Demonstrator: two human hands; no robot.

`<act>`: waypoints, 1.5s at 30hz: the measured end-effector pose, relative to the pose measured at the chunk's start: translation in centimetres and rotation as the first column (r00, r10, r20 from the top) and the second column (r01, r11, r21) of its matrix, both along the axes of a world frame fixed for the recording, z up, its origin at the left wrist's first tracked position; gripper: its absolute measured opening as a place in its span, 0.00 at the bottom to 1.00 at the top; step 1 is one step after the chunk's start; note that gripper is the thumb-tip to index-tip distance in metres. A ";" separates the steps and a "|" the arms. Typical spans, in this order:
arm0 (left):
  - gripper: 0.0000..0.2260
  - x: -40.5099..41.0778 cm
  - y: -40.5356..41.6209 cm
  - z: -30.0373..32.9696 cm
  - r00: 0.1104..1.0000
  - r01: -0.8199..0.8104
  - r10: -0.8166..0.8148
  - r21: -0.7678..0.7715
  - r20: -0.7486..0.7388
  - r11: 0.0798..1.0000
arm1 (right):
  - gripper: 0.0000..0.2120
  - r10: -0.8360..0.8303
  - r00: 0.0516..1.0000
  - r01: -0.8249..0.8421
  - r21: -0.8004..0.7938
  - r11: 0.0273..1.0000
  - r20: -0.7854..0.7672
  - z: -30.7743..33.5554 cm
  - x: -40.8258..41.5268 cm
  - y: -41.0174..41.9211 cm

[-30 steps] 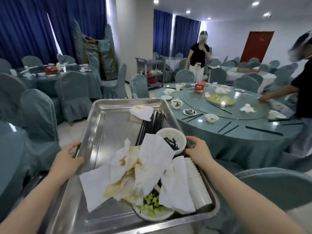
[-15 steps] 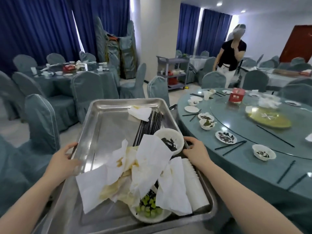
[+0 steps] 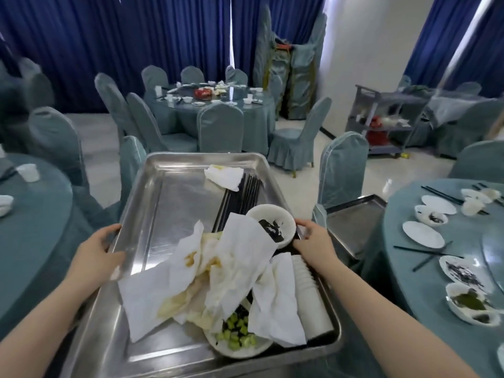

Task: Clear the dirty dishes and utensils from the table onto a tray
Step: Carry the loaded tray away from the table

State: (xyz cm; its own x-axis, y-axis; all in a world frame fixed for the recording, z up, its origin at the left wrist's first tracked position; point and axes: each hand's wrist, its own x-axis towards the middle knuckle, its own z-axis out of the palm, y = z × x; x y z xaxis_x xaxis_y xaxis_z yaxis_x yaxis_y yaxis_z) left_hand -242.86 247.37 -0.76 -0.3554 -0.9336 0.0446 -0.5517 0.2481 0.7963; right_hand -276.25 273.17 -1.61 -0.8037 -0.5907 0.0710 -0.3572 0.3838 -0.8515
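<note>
Currently mid-carry: the tray (image 3: 152,214) is held up in both hands, part loaded, with more dirty ware waiting on the counter (image 3: 409,268) to its right. Judged step: moving the tray toward a spot where loading can go on.

Left to right, all relative to the tray:
- Left hand (image 3: 96,253) on the left rim, fingers (image 3: 113,231) curled over the edge, thumb lying on the inner wall. Clamped on the rim.
- On the tray's near half: crumpled napkins (image 3: 231,268) piled over a plate of green scraps (image 3: 240,342). Another napkin wad sits at the far right corner.
- Black chopsticks (image 3: 240,197) lie lengthwise along the right side; white bowl (image 3: 271,227) with dark residue just nearer than them; stacked white cups (image 3: 311,296) on their side against the right wall.
- Right hand (image 3: 313,241) on the right rim beside the bowl, fingers wrapped over the edge. How tight, I cannot tell.
- Right of the tray: a second metal tray (image 3: 351,225) on a chair, then the counter with plates (image 3: 422,233), small bowls and loose chopsticks.

Next move calls for setting the tray down level and stable; the load is right-heavy, so the cups could roll if it tips.
</note>
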 end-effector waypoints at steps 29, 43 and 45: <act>0.30 -43.7 -41.6 -1.9 1.000 -0.022 0.022 0.030 -0.002 0.999 | 0.24 0.002 0.999 -0.002 0.019 1.000 0.049 -3.4 -44.5 -42.7; 0.30 -87.2 -61.4 -2.5 0.938 0.340 -0.338 0.003 -0.081 0.941 | 0.25 -0.342 0.938 0.341 0.028 0.940 0.052 -2.6 -77.0 -51.7; 0.30 -94.3 -63.6 -1.9 0.914 0.399 -0.400 -0.028 -0.070 0.917 | 0.25 -0.401 0.914 0.401 0.016 0.916 0.066 -1.9 -81.3 -52.3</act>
State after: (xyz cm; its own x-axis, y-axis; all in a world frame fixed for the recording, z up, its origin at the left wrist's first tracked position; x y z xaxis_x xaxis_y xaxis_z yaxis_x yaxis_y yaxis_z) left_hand -337.20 183.79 -2.65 -0.6938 -0.7138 0.0951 -0.3453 0.4457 0.8259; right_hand -357.58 220.85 -3.54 -0.9759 -0.2179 0.0080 -0.1153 0.4844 -0.8672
